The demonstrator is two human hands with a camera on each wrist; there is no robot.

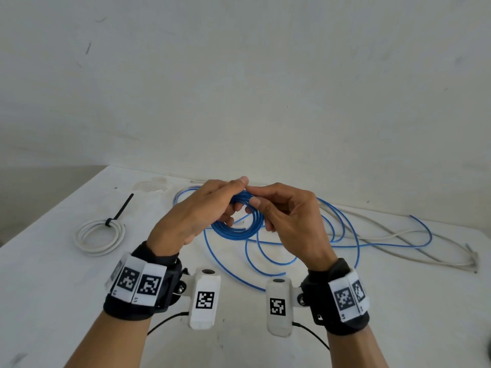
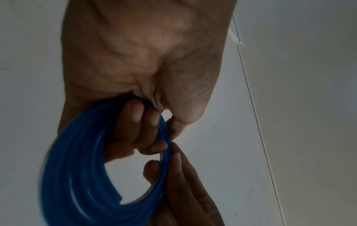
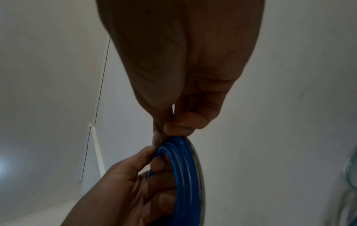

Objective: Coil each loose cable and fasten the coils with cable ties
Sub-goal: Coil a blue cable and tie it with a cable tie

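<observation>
- Gripping the blue cable (image 1: 233, 229) coil above the table (image 1: 53, 288), the left hand (image 1: 191, 216) is curling round its turns, likely keeping them stacked.
- Pinching the coil's top, the right hand (image 1: 287, 213) is seemingly feeding on slack trailing over the table.

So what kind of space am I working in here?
Probably a bare indoor work or test room: a plain white table against a scuffed white wall, holding only cables, one tied white coil and loose blue cable.
</observation>
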